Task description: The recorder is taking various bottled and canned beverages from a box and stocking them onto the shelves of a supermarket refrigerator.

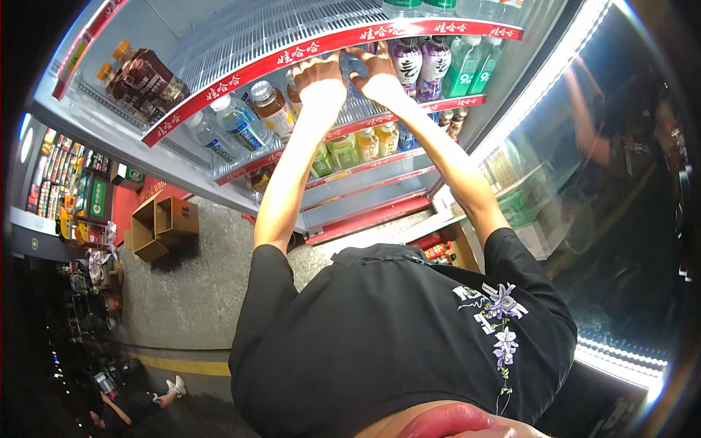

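Observation:
Both my arms reach into an upright drinks cooler, at the row under a shelf with a red front strip [277,60]. My left hand [319,79] is palm down with its fingers spread and bent, beside an amber bottle with a white cap [272,108]. Its fingertips are partly hidden by the strip. To its right, my right hand [374,77] has thumb and fingers apart, close to a purple-labelled bottle [407,64]. I see nothing held in either hand. Green bottles [467,66] stand further right, and clear water bottles [237,123] stand to the left.
Brown bottles [152,79] stand on the upper shelf at left. Lower shelves carry yellow juice bottles [387,139] and green packs [343,151]. The glass door [584,182] stands at the right. A cardboard box [166,225] sits on the floor at left; another person [135,401] is behind.

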{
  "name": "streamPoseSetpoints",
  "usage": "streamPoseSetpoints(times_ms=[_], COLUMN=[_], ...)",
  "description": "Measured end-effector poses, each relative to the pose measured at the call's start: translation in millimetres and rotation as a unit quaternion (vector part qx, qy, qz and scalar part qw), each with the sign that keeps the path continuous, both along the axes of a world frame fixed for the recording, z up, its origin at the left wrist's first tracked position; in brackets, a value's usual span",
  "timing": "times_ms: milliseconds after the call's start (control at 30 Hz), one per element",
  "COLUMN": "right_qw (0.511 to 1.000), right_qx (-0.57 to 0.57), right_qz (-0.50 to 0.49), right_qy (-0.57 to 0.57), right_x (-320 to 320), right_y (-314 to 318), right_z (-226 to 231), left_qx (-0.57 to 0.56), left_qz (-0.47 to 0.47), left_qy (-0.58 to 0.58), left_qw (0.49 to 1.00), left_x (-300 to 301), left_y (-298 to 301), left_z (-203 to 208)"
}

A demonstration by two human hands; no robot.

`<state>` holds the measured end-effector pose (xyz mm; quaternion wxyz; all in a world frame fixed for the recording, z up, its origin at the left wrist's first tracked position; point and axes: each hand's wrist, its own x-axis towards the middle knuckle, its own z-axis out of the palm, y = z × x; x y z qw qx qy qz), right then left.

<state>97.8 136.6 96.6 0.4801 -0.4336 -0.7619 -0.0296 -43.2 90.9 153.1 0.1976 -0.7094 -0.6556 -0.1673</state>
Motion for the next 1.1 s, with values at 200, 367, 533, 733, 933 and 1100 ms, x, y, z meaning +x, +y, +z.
streamPoseSetpoints(times_ms=[200,367,533,733,933,1100], right_qw=[0.985,0.990,0.987,0.972,0.918,0.895], right_qx=[-0.150,-0.012,0.052,0.134,0.060,-0.178], right_qz=[-0.070,-0.006,0.021,0.035,0.057,-0.027], right_qy=[-0.042,0.141,0.150,0.192,0.387,0.408], right_x=[-12.5,-27.5,-5.9,9.4,71.4,135.4], right_y=[7.0,-60.0,-52.6,-102.8,-242.5,-299.3], right_z=[-10.0,-31.8,-67.8,-43.8,-73.3,-162.4], left_qx=[-0.089,0.190,0.232,0.303,0.217,-0.259], left_qz=[-0.007,-0.070,-0.184,-0.307,-0.405,-0.251], left_qy=[-0.067,-0.031,-0.086,-0.150,-0.382,-0.774], left_qw=[0.994,0.979,0.951,0.890,0.802,0.520], left_x=[5.1,0.6,2.0,1.6,25.7,87.1], left_y=[0.5,-40.3,-60.2,-91.1,-153.7,-150.0], left_z=[13.7,-30.6,-51.5,-56.1,-50.4,-137.0])
